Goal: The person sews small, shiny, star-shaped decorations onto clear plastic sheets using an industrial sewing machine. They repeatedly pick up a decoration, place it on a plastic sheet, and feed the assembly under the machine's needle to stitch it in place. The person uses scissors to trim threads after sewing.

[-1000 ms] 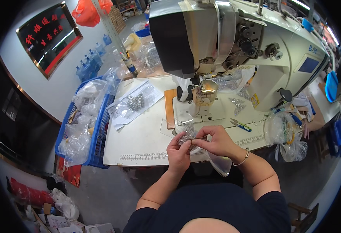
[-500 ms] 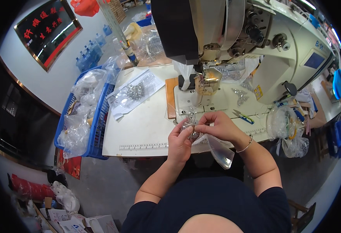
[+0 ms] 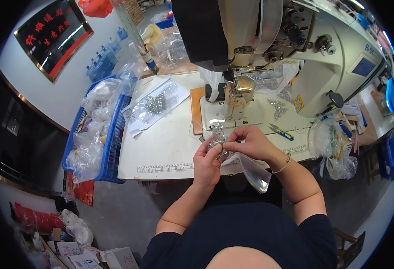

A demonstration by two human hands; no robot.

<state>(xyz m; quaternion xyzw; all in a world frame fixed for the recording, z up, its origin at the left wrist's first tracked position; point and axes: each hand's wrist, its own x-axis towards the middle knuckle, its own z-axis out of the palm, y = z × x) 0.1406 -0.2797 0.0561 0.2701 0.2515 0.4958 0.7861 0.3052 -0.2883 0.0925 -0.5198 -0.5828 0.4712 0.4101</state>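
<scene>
My left hand (image 3: 207, 161) is closed on a silvery, glittering beaded piece (image 3: 218, 133), held just in front of the sewing machine (image 3: 244, 96). Thumb and forefinger of my right hand (image 3: 249, 142) pinch at its lower right edge, the fingertips of both hands close together. What exactly sits between the right fingertips is too small to make out. A clear plastic strip (image 3: 255, 175) hangs below my right hand over the table's front edge. A similar glittering piece (image 3: 277, 109) lies right of the machine's plate, near green-and-blue thread snips (image 3: 282, 132).
On the left of the white table (image 3: 158, 143) lies a clear bag (image 3: 155, 104) of silvery pieces. A blue basket (image 3: 112, 148) full of plastic bags stands at the table's left edge. Crumpled clear plastic (image 3: 340, 168) hangs at the right edge. A ruler strip (image 3: 165, 168) runs along the front.
The glittering piece has shifted and tilted slightly in my fingers, its upper part a little further left. Both hands stay nearly in place, still pinching it.
</scene>
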